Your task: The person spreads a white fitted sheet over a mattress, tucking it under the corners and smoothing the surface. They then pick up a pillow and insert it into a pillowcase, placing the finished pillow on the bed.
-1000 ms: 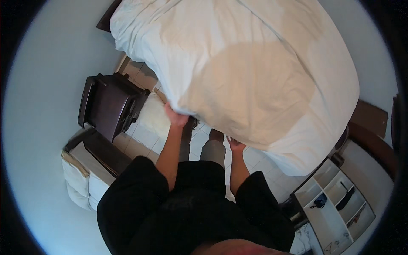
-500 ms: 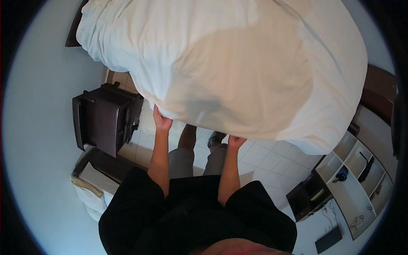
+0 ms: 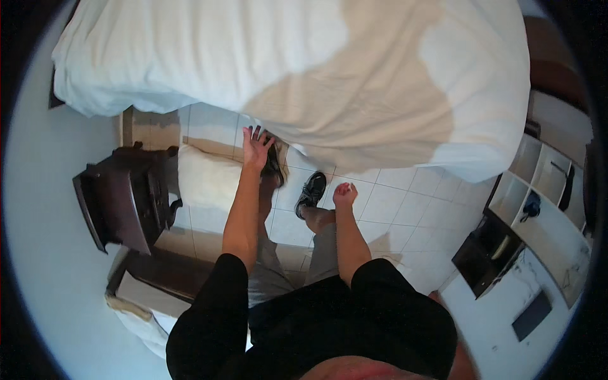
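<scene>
A large white bed cover [image 3: 190, 57] spreads across the top of the view, its near edge hanging loose in soft folds; a broad shadow falls over its middle. Just below that edge is my left hand [image 3: 256, 149], fingers spread and nothing in them. My right hand [image 3: 344, 194] is a short way below the hem, apart from the cloth, with its fingers curled in. I see nothing in it.
A pale pillow [image 3: 209, 177] lies on the tiled floor beside a dark wooden nightstand [image 3: 126, 196]. Below that is a dark piece of furniture [image 3: 168, 273] with cloths. My black shoe [image 3: 311, 192] is on the tiles. White shelving [image 3: 510, 196] and a dark cabinet [image 3: 481, 253] stand at right.
Both hands have let go of the bed cover's edge. The left hand has opened, the right stays curled, and the cover has dropped and now sits higher in view.
</scene>
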Tool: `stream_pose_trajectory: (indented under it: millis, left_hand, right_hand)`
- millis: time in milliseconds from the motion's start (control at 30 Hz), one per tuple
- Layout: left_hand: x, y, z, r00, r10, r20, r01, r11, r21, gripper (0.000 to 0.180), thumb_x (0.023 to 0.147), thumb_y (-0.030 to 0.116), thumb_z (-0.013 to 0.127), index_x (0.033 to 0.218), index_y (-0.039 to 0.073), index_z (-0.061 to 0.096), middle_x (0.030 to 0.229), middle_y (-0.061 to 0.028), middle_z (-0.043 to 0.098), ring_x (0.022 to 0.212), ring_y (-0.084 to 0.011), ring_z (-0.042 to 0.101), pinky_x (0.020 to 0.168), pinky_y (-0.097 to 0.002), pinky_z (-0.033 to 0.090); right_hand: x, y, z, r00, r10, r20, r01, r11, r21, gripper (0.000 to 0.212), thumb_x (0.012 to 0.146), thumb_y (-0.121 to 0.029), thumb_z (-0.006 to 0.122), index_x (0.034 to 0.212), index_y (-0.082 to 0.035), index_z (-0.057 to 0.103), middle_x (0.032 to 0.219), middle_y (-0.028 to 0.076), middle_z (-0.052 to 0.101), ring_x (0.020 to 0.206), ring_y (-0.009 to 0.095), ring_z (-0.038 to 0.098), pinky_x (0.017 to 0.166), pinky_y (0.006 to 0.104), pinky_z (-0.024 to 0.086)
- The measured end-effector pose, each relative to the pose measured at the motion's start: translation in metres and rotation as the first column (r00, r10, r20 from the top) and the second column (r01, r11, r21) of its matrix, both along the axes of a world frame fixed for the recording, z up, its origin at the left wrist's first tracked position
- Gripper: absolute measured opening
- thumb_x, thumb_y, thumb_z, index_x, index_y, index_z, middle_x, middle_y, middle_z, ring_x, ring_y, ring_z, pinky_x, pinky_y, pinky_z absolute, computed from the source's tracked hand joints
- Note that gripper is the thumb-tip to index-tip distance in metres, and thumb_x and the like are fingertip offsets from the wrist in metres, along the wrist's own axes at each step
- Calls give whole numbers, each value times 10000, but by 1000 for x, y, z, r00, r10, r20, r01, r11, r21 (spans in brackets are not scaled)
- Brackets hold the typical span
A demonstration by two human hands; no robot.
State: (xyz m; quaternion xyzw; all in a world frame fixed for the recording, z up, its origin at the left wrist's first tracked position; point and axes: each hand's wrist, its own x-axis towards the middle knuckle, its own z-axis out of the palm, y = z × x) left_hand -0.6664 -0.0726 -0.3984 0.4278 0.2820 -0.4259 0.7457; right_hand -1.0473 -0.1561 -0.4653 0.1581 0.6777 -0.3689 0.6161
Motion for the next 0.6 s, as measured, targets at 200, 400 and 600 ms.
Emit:
stream_pose_trajectory:
  millis: [200,400,600]
  left_hand:
    - [18,-67,-59,981,46,191,-32,996,-78,574,1070,488,469,1468,75,487,1494,-109,531,1360,-305,503,1157,-504,404]
    - [72,-21,-39,918,41,395,-17,998,-64,524,1090,415,464,1458,43,498,1486,-124,556,1323,-320,565,1133,-491,456]
    - [53,-55,-103,783,108,613,-144,990,10,634,1084,506,473,1415,-35,500,1388,-173,602,1211,-326,621,1027,-471,523]
  right_hand:
    - [-52,-149,-16,991,49,128,-7,950,-313,1369,740,-724,780,1645,-150,-73,1703,135,84,1576,364,136,1187,697,256]
    - [-44,-255,-81,959,92,267,115,736,-667,715,911,-608,687,1391,-91,575,1395,99,614,1270,352,560,1109,603,416]
    - [-105,-266,-107,984,61,169,99,601,-793,512,1007,-366,666,1400,-58,553,1378,111,626,1255,322,591,1092,497,468]
